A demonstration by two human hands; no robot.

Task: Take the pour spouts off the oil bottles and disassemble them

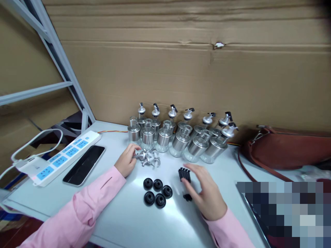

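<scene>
Metal spout fitting [140, 155] sits centre frame on the tabletop [124, 220], pinched in the left hand [127, 160] grip, fingers curled narrow around it. It touches a small pile of silver spout fittings [152, 157] just to its right. Right hand [205, 193] lies lower right of centre, fingers spread wide and flat, holding nothing, fingertips beside a cluster of small black tubes [184, 174]; one loose black piece [187, 197] sits under the thumb side. Five black rubber stoppers [157, 192] grouped between the hands, lower centre. Behind, a row of glass-and-steel bottles [178, 136], back ones capped with pourers. Left of frame: black phone [84, 164], white power strip [60, 156]. Right: brown leather bag [284, 150]. Cardboard wall [181, 69] across the top.
</scene>
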